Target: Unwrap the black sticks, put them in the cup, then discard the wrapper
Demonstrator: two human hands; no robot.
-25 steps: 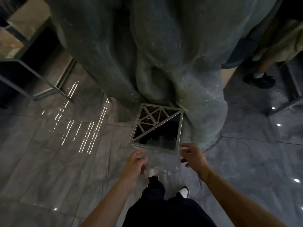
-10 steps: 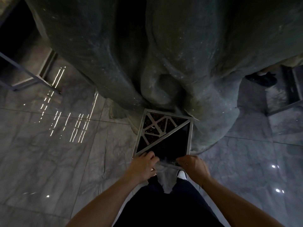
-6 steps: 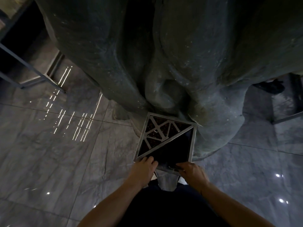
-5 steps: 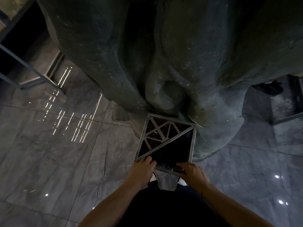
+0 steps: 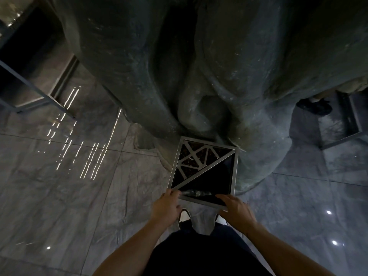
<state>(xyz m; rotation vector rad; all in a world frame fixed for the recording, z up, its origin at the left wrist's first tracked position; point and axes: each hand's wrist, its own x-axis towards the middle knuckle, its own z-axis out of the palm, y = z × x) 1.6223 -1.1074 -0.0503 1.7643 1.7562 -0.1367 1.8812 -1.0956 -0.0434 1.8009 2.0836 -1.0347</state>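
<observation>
A crumpled clear wrapper (image 5: 196, 193) hangs over the dark triangular opening of a square metal-framed bin (image 5: 235, 172), near its front edge. My left hand (image 5: 166, 206) pinches the wrapper's left end at the bin's front left corner. At the front right corner is my right hand (image 5: 237, 212), fingers spread, its fingertips just short of the wrapper's right end. No black sticks and no cup are in view.
The bin's far half is a metal grille (image 5: 196, 158) over dark debris. A large dark sculpted column (image 5: 199, 66) rises right behind the bin. My shoes (image 5: 184, 217) stand on glossy grey marble floor. Metal frames stand at far left (image 5: 35, 92) and far right (image 5: 348, 124).
Both hands brought the wrapper from in front of the bin to over its opening. In the last half second my right hand drew back a little and its fingers spread.
</observation>
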